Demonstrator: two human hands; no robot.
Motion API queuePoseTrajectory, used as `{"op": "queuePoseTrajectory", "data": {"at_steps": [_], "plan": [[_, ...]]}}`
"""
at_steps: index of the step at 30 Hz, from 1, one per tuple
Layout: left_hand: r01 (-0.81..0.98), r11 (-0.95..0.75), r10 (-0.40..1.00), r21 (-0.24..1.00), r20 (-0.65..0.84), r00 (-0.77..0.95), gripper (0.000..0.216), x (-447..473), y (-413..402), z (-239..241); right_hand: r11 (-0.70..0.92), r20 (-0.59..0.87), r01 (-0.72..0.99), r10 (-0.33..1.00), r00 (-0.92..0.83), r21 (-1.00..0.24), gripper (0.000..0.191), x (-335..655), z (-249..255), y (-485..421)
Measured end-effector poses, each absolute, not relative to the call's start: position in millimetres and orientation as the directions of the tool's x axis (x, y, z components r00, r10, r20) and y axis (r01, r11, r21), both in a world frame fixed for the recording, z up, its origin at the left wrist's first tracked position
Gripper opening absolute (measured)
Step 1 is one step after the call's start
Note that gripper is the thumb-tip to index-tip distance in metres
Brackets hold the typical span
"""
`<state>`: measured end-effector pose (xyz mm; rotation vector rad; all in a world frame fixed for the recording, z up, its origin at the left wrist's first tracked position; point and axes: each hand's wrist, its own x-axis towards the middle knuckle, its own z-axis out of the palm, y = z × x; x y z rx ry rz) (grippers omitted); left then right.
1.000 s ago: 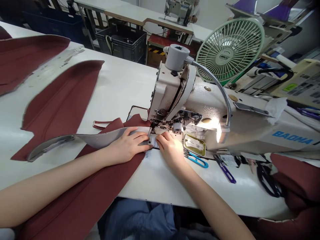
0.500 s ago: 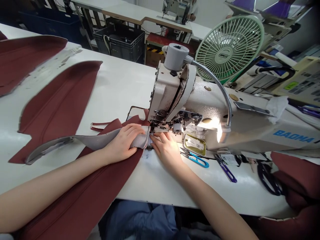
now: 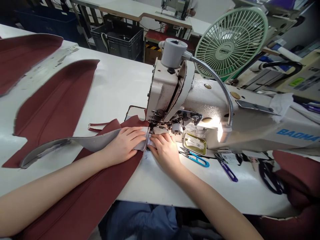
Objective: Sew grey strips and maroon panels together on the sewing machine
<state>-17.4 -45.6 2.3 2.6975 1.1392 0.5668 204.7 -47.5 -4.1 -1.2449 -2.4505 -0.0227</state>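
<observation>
Grey fabric (image 3: 100, 141) on the worktop (image 3: 152, 183), end by the foot (image 3: 151, 128). My left fingers (image 3: 136, 133) lie over it, right fingers (image 3: 161, 138) curl alongside, can't tell if pinching. I'd keep it flat, fingertips clear

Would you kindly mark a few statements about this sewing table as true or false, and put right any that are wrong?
1. The left hand lies on the grey strip. True.

2. The right hand is holding the blue snips. False: the blue snips lie on the table, and the right hand's fingers are near the end of the grey strip.

3. The lamp on the bendy arm is lit. True.

4. The fan is bright red. False: the fan is pale green.

5. The purple snips lie to the right of the blue snips in the picture. True.
</observation>
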Motion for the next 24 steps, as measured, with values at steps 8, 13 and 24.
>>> {"op": "queuePoseTrajectory", "data": {"at_steps": [8,13,24], "plan": [[0.652,-0.708,0.706,0.271,0.266,0.656,0.044,-19,-46,1,0.594,0.292,0.79,0.79,-0.539,-0.15,0.023,202,0,-50],[0.654,-0.726,0.688,0.213,0.227,0.69,0.044,-19,-45,2,0.593,0.297,0.789,0.792,-0.534,-0.162,0.022,205,-2,-49],[0.66,-0.748,0.657,0.074,0.226,0.719,0.033,-14,-50,5,0.583,0.318,0.77,0.805,-0.502,-0.259,0.022,210,7,-48]]}}
